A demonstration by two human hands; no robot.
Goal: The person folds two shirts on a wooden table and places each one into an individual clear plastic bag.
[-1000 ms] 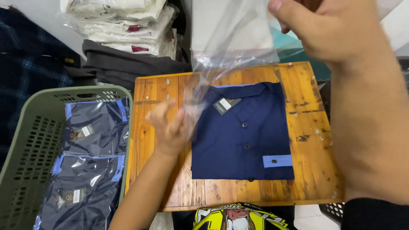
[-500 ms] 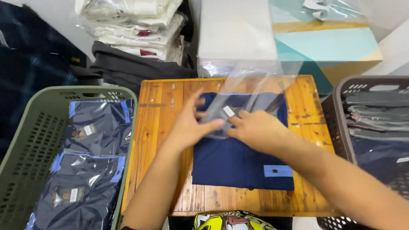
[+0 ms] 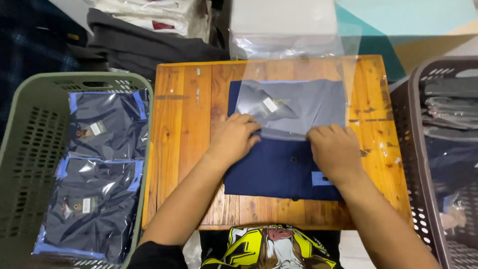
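A folded navy shirt (image 3: 279, 167) lies mid-table on the wooden table (image 3: 184, 129), its upper half already under a clear plastic bag (image 3: 298, 102). The left hand (image 3: 234, 139) and right hand (image 3: 332, 149) pinch the bag's open edge — fingertips partly hidden beneath the film.

Your left hand (image 3: 233, 138) and right hand (image 3: 334, 149) are bare: no gloves, rings or watch visible. Both forearms are uncovered. A short black sleeve (image 3: 157, 254) shows at your left upper arm. Your black shirt carries a yellow, white and red printed graphic (image 3: 271, 247).
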